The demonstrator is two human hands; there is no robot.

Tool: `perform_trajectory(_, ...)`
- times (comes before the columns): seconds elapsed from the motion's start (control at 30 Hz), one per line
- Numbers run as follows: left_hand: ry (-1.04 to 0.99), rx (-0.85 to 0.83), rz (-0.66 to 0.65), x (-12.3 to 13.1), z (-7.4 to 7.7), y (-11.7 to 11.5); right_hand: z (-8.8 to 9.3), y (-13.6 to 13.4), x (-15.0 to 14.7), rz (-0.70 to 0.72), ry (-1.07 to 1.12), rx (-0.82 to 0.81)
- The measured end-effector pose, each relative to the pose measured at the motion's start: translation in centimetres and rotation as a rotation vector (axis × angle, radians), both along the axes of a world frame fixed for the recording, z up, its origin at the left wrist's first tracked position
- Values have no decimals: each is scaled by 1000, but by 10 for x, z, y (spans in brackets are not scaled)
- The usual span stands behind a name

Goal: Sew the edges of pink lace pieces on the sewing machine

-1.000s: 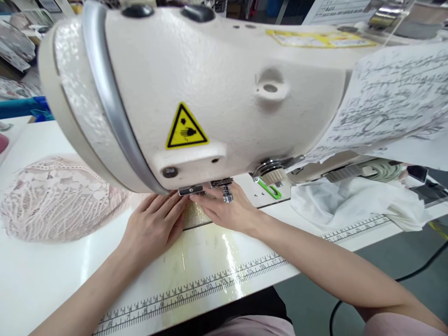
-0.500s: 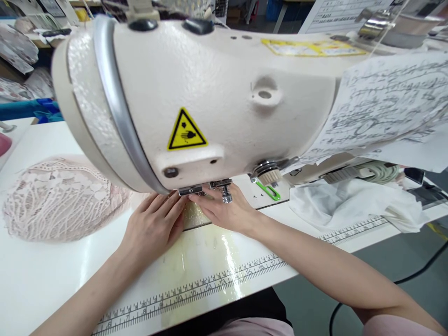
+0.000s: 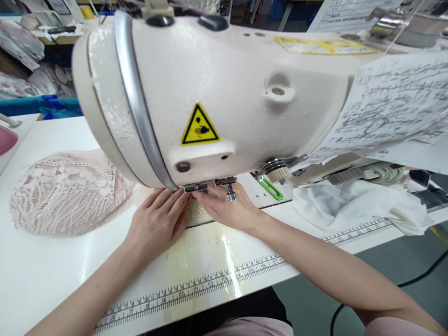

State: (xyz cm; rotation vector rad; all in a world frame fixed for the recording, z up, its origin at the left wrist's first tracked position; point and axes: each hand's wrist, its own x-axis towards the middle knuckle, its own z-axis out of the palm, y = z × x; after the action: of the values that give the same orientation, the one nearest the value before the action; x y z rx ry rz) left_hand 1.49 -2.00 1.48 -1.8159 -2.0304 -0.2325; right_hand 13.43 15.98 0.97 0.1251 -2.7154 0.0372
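Observation:
Under the head of a sewing machine (image 3: 241, 93), both hands lie close together at the needle area. My left hand (image 3: 156, 221) rests flat on the table with its fingers stretched forward, tips by the presser area. From the right, my right hand (image 3: 233, 207) reaches in with fingers extended; their ends are partly hidden behind metal fittings (image 3: 231, 189). A pale pink lace piece (image 3: 70, 196) lies left of the machine, and its thin edge runs behind the head towards my left fingertips. What lies beneath the fingertips is hidden.
A green-handled tool (image 3: 271, 187) lies right of my right hand. Further right are white cloth (image 3: 336, 205) and a coiled cord (image 3: 387, 173). Printed ruler markings (image 3: 196, 294) run along the front edge. Handwritten paper (image 3: 395, 102) covers part of the machine arm.
The view has shifted slightly, so the machine and the lace appear further right. Both hands keep nearly the same place beneath the machine head.

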Motion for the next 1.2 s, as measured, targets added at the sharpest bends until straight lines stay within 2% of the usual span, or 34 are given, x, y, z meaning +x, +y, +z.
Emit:
perform_trajectory(0.4, -9, -19, 14, -1, -1, -1, -6, 1, -3, 7, 113, 42)
perform_trajectory(0.8, -5, -45, 47, -1, -1, 0, -1, 1, 0, 5, 4, -19)
perform_trajectory(1.0, -27, -103, 96, -2, 0, -1, -3, 5, 3, 9, -64, -63)
perform_trajectory(1.2, 65, -149, 223, 1, 1, -2, -8, 7, 2, -5, -97, -97)
